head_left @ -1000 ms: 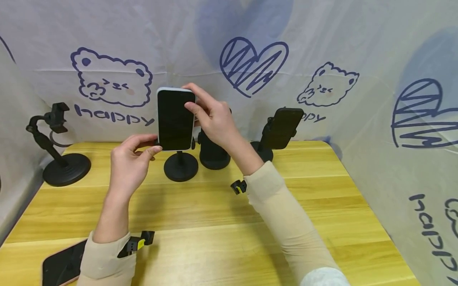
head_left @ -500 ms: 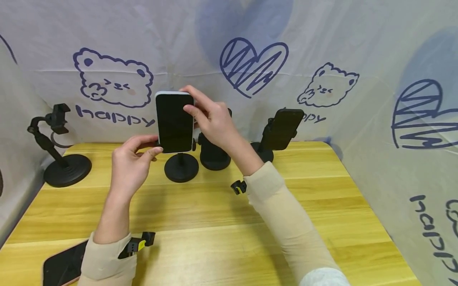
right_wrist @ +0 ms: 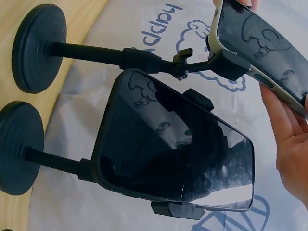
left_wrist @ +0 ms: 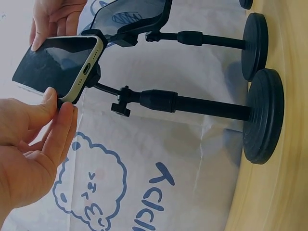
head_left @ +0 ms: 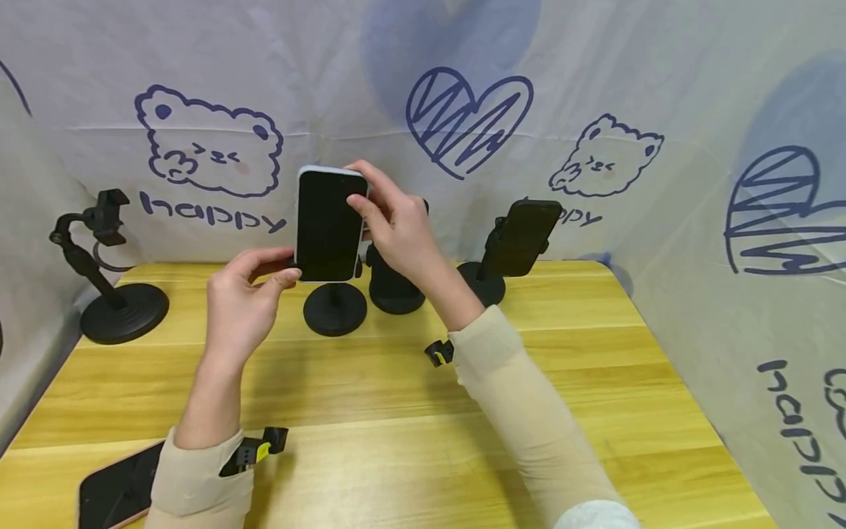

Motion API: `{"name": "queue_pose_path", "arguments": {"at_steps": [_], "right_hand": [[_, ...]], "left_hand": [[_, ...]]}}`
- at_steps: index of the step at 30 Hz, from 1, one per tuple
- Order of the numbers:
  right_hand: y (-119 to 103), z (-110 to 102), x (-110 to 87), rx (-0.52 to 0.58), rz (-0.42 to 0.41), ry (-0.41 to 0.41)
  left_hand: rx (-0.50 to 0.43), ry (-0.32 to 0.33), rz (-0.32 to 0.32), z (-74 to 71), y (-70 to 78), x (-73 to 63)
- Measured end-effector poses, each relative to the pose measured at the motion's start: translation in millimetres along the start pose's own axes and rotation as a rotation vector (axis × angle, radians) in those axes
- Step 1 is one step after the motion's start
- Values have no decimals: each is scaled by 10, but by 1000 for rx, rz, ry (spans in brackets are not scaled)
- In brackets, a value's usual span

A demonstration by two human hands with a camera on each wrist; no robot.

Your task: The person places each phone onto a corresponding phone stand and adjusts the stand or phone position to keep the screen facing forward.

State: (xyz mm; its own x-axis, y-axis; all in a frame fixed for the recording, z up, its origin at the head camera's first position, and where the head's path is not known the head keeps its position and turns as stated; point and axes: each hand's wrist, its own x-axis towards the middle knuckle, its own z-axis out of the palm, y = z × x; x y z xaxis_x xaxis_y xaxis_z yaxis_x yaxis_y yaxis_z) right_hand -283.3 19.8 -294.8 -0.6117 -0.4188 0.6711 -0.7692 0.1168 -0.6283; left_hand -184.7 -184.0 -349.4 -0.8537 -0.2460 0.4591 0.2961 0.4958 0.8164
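Note:
A pale-edged smartphone with a dark screen stands nearly upright in front of the middle phone holder. My right hand holds its upper right part, the thumb on the screen and the fingers behind. At the phone's lower left corner, my left hand pinches the black jaw of the holder's clamp. In the left wrist view, that thumb lies against the edge of the smartphone. The other jaw sits at the opposite side of the phone, as the holder's clamp shows in the right wrist view. The clamp's back is hidden.
Right of the middle holder, another black phone stand is partly covered by my right arm. A holder bearing a dark phone stands farther right. A bare holder is at the left. A pink-edged phone lies at the front left.
The smartphone first dips slightly left, then shifts a little right with my right hand. My left hand and the holder's base stay nearly in place.

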Motion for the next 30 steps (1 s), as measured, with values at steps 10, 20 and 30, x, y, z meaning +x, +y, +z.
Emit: {"name": "queue_pose_path", "arguments": {"at_steps": [10, 20, 30], "right_hand": [[9, -9, 38, -110, -82, -38], [-5, -24, 58, -126, -83, -70], [30, -7, 31, -85, -50, -58]], "left_hand": [[-31, -15, -1, -5, -18, -3], [11, -2, -1, -10, 5, 9], [-50, -113, -77, -31, -47, 39]]}}
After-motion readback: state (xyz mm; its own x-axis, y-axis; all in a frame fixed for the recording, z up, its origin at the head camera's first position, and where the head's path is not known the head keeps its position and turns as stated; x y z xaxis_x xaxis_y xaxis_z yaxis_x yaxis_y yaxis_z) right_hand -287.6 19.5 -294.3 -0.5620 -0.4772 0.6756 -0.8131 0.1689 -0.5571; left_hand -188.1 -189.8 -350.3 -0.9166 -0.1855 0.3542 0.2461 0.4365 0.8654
